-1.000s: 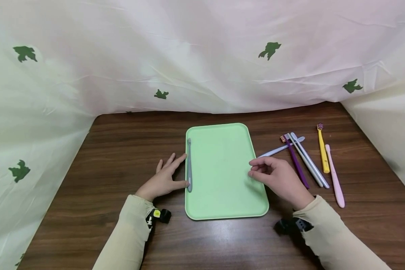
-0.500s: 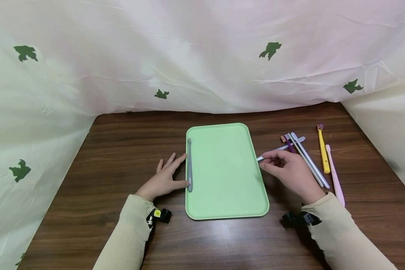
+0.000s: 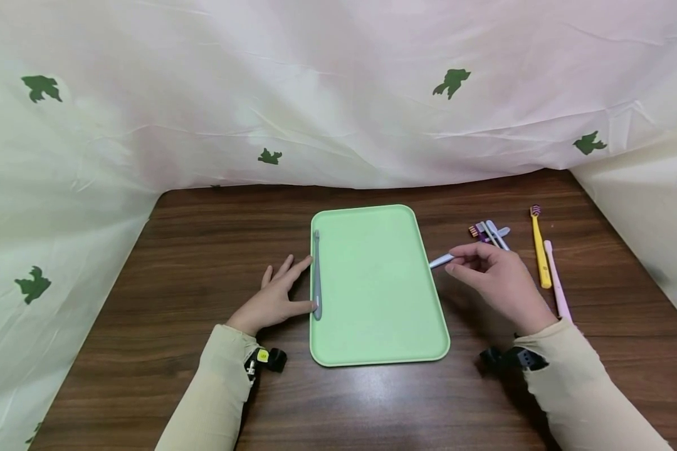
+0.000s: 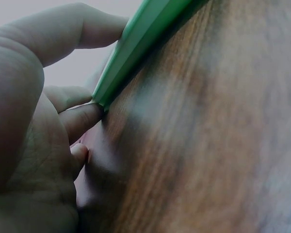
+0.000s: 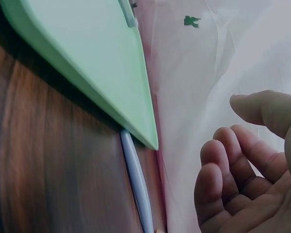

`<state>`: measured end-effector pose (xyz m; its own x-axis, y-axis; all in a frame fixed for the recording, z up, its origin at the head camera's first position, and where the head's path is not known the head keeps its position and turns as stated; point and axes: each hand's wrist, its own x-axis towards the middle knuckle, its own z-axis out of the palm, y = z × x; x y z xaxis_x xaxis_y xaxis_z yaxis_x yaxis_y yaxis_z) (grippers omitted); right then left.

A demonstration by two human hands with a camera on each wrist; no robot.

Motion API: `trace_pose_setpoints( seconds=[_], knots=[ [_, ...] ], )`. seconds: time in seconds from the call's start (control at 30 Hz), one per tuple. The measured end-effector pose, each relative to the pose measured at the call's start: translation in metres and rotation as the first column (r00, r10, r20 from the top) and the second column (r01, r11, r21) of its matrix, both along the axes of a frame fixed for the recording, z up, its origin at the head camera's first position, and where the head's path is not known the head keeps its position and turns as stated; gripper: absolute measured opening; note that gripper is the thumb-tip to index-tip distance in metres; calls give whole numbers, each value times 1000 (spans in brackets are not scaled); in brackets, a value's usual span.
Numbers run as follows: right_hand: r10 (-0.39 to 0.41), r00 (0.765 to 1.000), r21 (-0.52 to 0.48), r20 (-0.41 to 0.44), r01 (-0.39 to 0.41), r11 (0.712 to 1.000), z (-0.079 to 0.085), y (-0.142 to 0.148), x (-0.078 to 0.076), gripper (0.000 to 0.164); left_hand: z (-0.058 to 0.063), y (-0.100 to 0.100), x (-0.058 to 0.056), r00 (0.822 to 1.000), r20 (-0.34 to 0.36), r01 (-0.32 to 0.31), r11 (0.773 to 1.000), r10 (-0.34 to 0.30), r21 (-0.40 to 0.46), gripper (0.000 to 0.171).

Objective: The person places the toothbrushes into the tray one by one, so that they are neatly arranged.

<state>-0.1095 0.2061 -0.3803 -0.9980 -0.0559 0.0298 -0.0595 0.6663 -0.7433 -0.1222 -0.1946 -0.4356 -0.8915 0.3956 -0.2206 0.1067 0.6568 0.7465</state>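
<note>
On the light green tray (image 3: 375, 288), a grey toothbrush (image 3: 318, 279) lies along the left edge. My left hand (image 3: 271, 307) rests against that edge with spread fingers, its thumb near the toothbrush's lower end. The left wrist view shows thumb and fingers touching the tray's rim (image 4: 136, 46). Right of the tray, my right hand (image 3: 499, 282) hovers above a light blue toothbrush (image 3: 441, 260), hiding its middle. In the right wrist view thumb and bent fingers stand apart with nothing between them; the blue handle (image 5: 137, 182) lies away from them, its end by the tray.
Beyond the right hand, the heads of a purple toothbrush (image 3: 474, 231) and pale blue ones (image 3: 496, 233) cross the blue one. Farther right lie a yellow toothbrush (image 3: 538, 250) and a pink one (image 3: 557, 282). A white curtain (image 3: 338, 94) borders the wooden table (image 3: 231, 238).
My right hand has moved rightward from over the tray's right edge to above the blue toothbrush, now covering more of the brushes. The left hand and tray stay put.
</note>
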Motion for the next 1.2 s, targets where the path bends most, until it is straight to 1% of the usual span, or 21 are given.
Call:
trace_pose_setpoints(
  seconds=[0.17,0.33,0.43,0.53,0.63,0.73,0.8,0.97,1.2],
  knots=[
    [-39,999,11,31,39,999,2,14,-4,41,0,-1,0,1000,-1,3,1000,-3,0,91],
    [-68,998,44,9,68,997,4,29,-9,42,0,-1,-1,1000,-1,4,1000,-4,-6,91],
    [-73,997,42,10,73,996,3,35,-12,42,1,0,-1,1000,-4,3,1000,-3,-10,91],
    [-89,995,57,33,87,995,0,39,-14,42,0,0,-1,1000,-5,3,1000,-3,-10,90],
    [-111,990,80,83,105,991,-5,42,-17,43,0,0,-1,1000,-2,-1,1000,1,-7,90],
    [-119,984,98,132,106,989,-10,46,-20,45,1,0,0,1000,0,-4,1000,4,-4,90],
    [-109,983,102,150,94,990,-13,50,-21,45,1,0,0,1000,-1,-4,1000,4,-4,90],
    [-93,983,124,160,73,990,-16,55,-23,45,1,0,0,1000,-1,-5,1000,5,-5,90],
    [-119,982,138,143,100,985,-20,56,-25,46,1,1,0,1000,1,-6,1000,6,-10,90]
  ],
)
